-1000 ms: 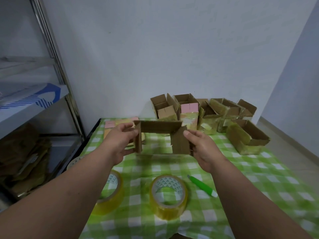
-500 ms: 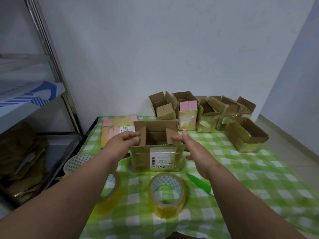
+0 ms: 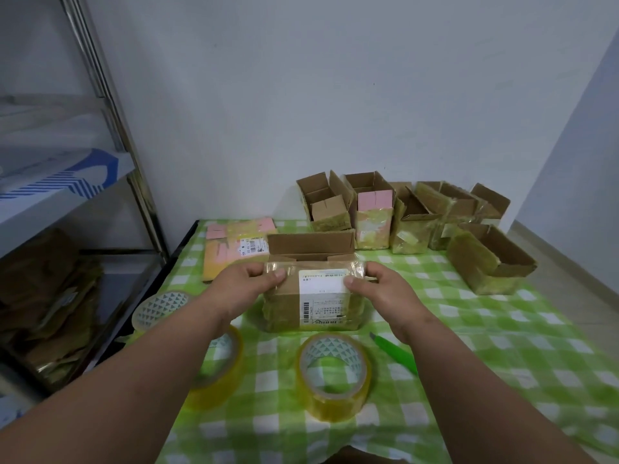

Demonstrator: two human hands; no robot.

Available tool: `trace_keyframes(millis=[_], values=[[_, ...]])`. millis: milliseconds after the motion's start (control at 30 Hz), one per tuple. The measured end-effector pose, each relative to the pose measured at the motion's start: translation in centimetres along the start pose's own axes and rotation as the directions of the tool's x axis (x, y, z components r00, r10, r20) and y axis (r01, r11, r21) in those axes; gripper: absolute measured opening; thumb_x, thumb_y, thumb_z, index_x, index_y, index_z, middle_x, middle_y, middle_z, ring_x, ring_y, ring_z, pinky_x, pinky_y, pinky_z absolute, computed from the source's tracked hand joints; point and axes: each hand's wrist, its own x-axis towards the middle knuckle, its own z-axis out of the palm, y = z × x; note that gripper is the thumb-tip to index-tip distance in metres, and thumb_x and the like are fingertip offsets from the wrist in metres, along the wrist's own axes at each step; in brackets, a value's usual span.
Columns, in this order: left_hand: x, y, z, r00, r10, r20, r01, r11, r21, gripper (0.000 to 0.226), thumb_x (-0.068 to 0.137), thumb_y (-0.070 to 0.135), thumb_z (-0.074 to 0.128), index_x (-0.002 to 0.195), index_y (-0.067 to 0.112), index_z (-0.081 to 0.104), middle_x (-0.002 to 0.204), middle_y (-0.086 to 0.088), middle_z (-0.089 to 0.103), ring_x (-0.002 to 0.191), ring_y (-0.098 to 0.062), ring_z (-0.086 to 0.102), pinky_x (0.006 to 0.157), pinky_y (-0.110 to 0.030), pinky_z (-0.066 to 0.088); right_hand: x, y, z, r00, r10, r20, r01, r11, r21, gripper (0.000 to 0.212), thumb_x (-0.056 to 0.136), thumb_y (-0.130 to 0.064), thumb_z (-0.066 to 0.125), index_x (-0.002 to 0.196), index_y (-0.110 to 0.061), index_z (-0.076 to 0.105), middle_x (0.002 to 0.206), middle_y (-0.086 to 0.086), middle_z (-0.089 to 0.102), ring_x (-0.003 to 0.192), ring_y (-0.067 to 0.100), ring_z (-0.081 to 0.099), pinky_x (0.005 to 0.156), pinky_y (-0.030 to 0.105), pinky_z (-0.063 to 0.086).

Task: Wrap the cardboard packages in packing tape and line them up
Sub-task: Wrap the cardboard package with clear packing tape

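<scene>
A taped cardboard box (image 3: 315, 299) with a white shipping label stands on the green checked tablecloth (image 3: 469, 329) in front of me. Its rear flap stands up and the near flap is folded down over the top. My left hand (image 3: 244, 286) grips its upper left edge and my right hand (image 3: 378, 289) grips its upper right edge, thumbs on the front face. A yellowish tape roll (image 3: 335, 373) lies just in front of the box. Another roll (image 3: 217, 373) sits under my left forearm, and a third (image 3: 160, 308) lies by the table's left edge.
Several open taped boxes (image 3: 408, 219) stand in a row at the wall, with one more (image 3: 485, 262) at the right. Flattened boxes with pink patches (image 3: 234, 249) lie at the back left. A green cutter (image 3: 395, 353) lies right of the roll. A metal shelf (image 3: 67, 182) stands left.
The box came down from mid-air onto the table. Its near flap has been folded down over the top and both hands now press on its upper edges.
</scene>
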Motion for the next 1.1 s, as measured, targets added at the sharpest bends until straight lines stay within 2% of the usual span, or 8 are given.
trace_keyframes(millis=[100,167,333,467,667,833,1000,1100], values=[[0.2,0.0,0.8,0.997,0.026,-0.066,-0.026,1.0,-0.002,0.01,0.085,0.033,0.074,0.093,0.028,0.07,0.092,0.013,0.072,0.089,-0.009,0.063,0.063,-0.018,0.045,0.0,-0.3,0.4,0.999,0.007,-0.048,-0.008,1.0,-0.004,0.031,0.086,-0.02,0.074,0.111,-0.025,0.056,0.107,-0.006,0.065,0.093,0.014,0.066,0.065,0.02,0.047],[0.4,0.0,1.0,0.995,0.041,-0.086,-0.039,0.999,0.018,0.032,0.085,0.027,0.075,0.111,0.03,0.058,0.109,0.008,0.062,0.093,-0.008,0.059,0.065,-0.019,0.043,0.2,-0.6,0.1,0.999,0.024,-0.04,-0.026,0.999,-0.044,0.063,0.083,-0.022,0.077,0.132,-0.034,0.039,0.109,-0.008,0.056,0.091,0.006,0.061,0.062,0.017,0.044],[0.8,0.7,0.3,0.999,0.034,0.034,-0.038,0.992,0.123,0.1,0.088,0.028,0.073,0.145,0.062,-0.002,0.109,0.008,0.048,0.086,0.006,0.052,0.06,-0.007,0.036,1.4,-1.7,0.1,0.999,0.037,0.029,-0.028,0.965,-0.261,0.105,0.077,-0.02,0.075,0.148,-0.056,0.008,0.142,0.002,0.031,0.126,0.022,0.045,0.098,0.039,0.045],[0.9,1.4,0.2,0.996,0.057,0.067,-0.071,0.972,0.225,0.089,0.09,0.03,0.07,0.142,0.067,0.008,0.119,0.0,0.046,0.102,-0.012,0.053,0.074,-0.018,0.039,1.6,-2.0,0.2,0.999,0.025,0.024,-0.015,0.936,-0.351,0.095,0.068,-0.029,0.071,0.14,-0.063,0.019,0.145,-0.002,0.022,0.126,0.028,0.043,0.106,0.052,0.041],[0.5,0.6,0.8,0.991,0.13,0.01,-0.129,0.958,0.256,0.043,0.092,0.027,0.066,0.133,0.037,0.055,0.137,0.002,0.052,0.118,-0.016,0.05,0.099,-0.031,0.042,0.8,-0.6,0.4,0.993,-0.108,-0.052,0.076,0.9,-0.429,0.03,0.06,-0.05,0.063,0.088,-0.057,0.055,0.12,-0.015,0.035,0.115,0.016,0.046,0.109,0.048,0.033],[0.4,0.7,1.0,0.992,0.121,0.038,-0.126,0.912,0.39,0.047,0.097,0.034,0.057,0.143,0.033,0.048,0.149,0.001,0.03,0.131,-0.017,0.036,0.114,-0.033,0.028,1.0,0.2,0.5,0.972,-0.231,-0.041,0.174,0.827,-0.534,0.027,0.075,-0.044,0.063,0.098,-0.058,0.059,0.12,-0.02,0.037,0.122,0.01,0.036,0.104,0.036,0.024],[0.6,1.1,1.4,0.966,0.212,0.145,-0.244,0.582,0.776,0.05,0.104,0.038,0.034,0.152,0.024,0.03,0.162,0.002,0.005,0.146,-0.026,0.007,0.121,-0.039,0.01,1.2,0.6,0.9,0.953,-0.304,0.005,0.232,0.717,-0.657,0.038,0.08,-0.044,0.053,0.116,-0.043,0.064,0.143,-0.024,0.039,0.132,0.008,0.023,0.098,0.034,0.014],[0.5,0.7,1.9,0.955,0.215,0.205,-0.292,0.554,0.779,0.059,0.104,0.045,0.026,0.156,0.018,0.016,0.165,0.002,0.003,0.151,-0.016,0.0,0.119,-0.028,0.0,1.0,0.5,1.1,0.953,-0.296,0.063,0.256,0.676,-0.691,0.055,0.078,-0.045,0.038,0.128,-0.037,0.058,0.145,-0.024,0.042,0.139,0.006,0.023,0.105,0.035,0.011]])
